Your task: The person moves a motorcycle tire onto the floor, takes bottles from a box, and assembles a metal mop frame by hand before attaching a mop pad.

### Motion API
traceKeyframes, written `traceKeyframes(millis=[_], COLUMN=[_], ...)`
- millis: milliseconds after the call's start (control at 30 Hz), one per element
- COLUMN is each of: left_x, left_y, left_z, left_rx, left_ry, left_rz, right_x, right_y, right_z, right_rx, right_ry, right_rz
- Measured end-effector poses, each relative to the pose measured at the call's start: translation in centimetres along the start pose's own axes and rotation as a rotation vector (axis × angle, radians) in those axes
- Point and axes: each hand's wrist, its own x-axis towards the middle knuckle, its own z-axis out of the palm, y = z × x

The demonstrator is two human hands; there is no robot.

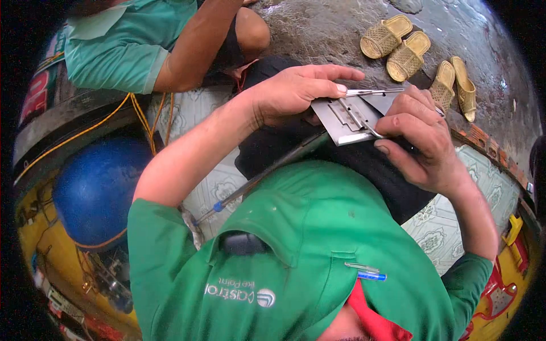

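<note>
A small silver metal plate (331, 118) with a rectangular cut-out line and a slotted strip is held over my lap. At its upper left edge my left hand (293, 94) grips it, the thumb pressed on top and the index finger stretched out. My right hand (418, 133) is closed at the plate's right side, with fingertips around the end of a thin bent metal rod (364, 125) lying across the strip. Another flat metal piece (380, 102) shows between the hands, partly hidden by my right fingers. A thin metal piece runs along the top edge.
A co-worker in a teal shirt (128, 51) sits at upper left. Woven sandals (406, 55) lie on the wet ground ahead. A dark pole (273, 167) with a blue ring slants across my left side. A blue rounded container (96, 190) and orange cords (139, 116) are at left.
</note>
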Motion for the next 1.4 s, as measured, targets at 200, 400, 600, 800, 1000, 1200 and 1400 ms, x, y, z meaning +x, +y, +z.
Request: traceKeyframes(millis=[200,400,600,800,1000,1200,1400], left_x=[-0.1,-0.1,-0.4,-0.3,0.0,0.0,0.6], left_y=[-0.4,0.0,0.3,0.1,0.9,3.7,4.1], left_z=[0.1,0.6,1.0,1.3,0.6,1.1,2.1], left_rx=[-0.042,0.012,-0.027,0.01,0.162,0.743,0.964], left_ry=[-0.017,0.025,0.004,0.021,-0.143,-0.222,-0.164], left_rz=[0.005,0.011,0.013,0.049,0.126,0.209,0.238], right_x=[0.0,-0.3,-0.6,-1.0,-1.3,-2.5,-2.9], right_y=[-0.3,-0.3,-0.2,-0.3,-0.1,-0.2,-0.4], right_z=[1.4,1.1,1.0,0.7,0.4,1.9,2.4], right_rx=[0.006,0.115,0.19,0.172,0.117,0.138,0.156], right_ry=[0.191,0.163,0.153,0.066,-0.033,0.094,0.168], right_rz=[0.008,-0.026,0.025,0.037,0.028,0.101,0.142])
